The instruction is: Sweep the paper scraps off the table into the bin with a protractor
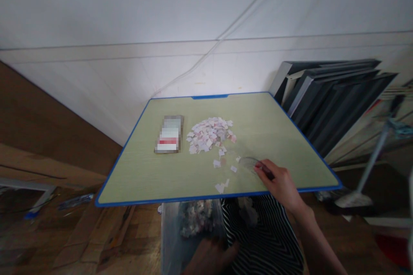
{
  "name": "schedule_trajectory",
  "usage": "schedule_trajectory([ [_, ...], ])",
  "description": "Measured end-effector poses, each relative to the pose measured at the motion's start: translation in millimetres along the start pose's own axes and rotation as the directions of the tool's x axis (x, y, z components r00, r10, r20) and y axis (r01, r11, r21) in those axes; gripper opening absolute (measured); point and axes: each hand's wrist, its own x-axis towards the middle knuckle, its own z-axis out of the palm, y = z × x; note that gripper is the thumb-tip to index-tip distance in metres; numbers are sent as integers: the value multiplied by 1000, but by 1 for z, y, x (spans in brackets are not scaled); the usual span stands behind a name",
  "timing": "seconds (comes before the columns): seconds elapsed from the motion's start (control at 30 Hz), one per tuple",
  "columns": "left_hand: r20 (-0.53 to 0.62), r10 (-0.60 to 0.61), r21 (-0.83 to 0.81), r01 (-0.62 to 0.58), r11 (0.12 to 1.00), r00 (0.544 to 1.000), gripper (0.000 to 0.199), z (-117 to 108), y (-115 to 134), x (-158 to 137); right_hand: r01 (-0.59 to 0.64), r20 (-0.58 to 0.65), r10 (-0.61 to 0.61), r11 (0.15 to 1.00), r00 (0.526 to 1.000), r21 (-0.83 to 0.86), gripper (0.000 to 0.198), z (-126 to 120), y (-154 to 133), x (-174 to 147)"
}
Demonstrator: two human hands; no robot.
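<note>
My right hand reaches over the front right of the blue-edged table, its fingers closed round a slim tool. The tool has a dark handle and thin, curved metal-looking ends that are blurred; its exact kind does not show. Several loose paper scraps lie just left of its tip. Behind them is a heap of small whitish and pinkish paper pieces. Low in the view, my left hand is dark and smeared over a clear plastic box, which holds a clump of small pieces.
A phone-like slab, its face pixelated, lies left of the heap. Dark flat panels lean against the wall at right, near a long-handled broom. Black-and-white striped cloth lies below the table. Brown cardboard stands at left.
</note>
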Motion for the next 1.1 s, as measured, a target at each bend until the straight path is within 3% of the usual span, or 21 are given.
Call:
schedule_trajectory([
  [0.3,53,22,-76,-18,997,998,50,-3,-1,0,-103,-106,103,995,989,6,21,-6,-4,4],
  [0.6,118,30,-48,-25,999,993,51,-3,0,2,-71,-47,72,997,996,22,22,4,0,10],
  [0.73,93,22,-38,-19,999,995,53,-7,0,2,-39,-2,39,999,999,37,20,6,-2,12],
  [0.9,96,23,-34,-20,999,995,49,-11,0,1,-59,68,61,998,996,-17,21,-18,-2,5],
  [1.1,148,35,-51,-28,998,988,53,-21,-2,3,-3,273,10,1000,962,-26,20,-52,1,-6],
])
